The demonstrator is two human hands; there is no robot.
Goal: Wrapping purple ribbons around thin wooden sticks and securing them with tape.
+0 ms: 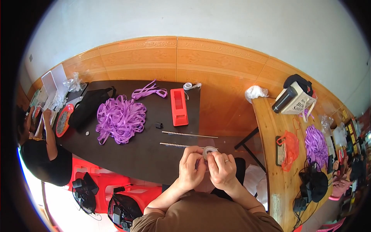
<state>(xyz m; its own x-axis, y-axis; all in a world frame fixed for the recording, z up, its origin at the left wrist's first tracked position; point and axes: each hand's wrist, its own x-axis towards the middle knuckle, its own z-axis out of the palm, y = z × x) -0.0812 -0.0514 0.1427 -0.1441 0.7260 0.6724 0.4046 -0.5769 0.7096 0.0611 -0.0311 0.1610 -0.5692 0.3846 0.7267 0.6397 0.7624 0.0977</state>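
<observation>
Both hands meet in front of my chest, at the dark table's near right end. My left hand has its fingers curled against a small roll of clear tape. My right hand, with a ring on one finger, pinches the same roll from the other side. Its lower part is hidden behind the fingers. Just beyond my hands lie two thin pale sticks, a far stick and a near stick. Farther off are a red tape dispenser and a small black block.
On the dark table lie a purple ribbon heap, a smaller ribbon bundle, a white roll and a black bag. A person works at the left. A wooden table stands right; red stools are near left.
</observation>
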